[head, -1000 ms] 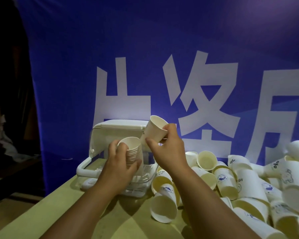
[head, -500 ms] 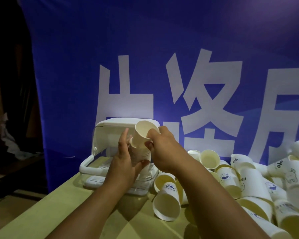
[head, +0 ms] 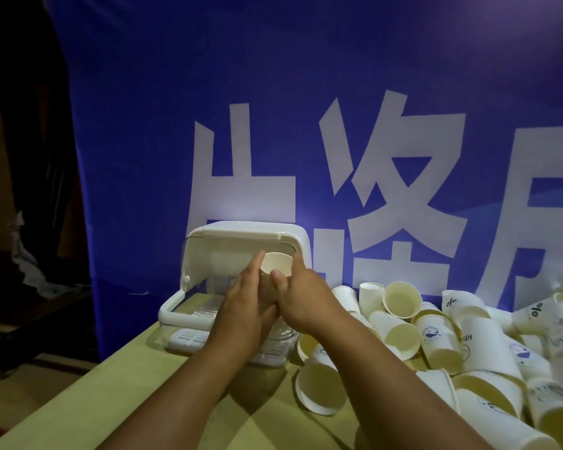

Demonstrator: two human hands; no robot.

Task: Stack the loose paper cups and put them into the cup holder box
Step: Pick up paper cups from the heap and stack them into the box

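Paper cups (head: 275, 267): left hand (head: 244, 310), right hand (head: 306, 297)

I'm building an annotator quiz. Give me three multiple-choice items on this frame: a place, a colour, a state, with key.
1. Where is the pile of loose cups from the cup holder box? A left B right C inside
2. What colour is the banner behind the box? A red B green C blue
3. How is the stack of cups held? A between left hand and right hand B by one hand alone C not held
Key: B, the pile spreads rightward; C, blue cloth, white characters; A, both hands grip it.
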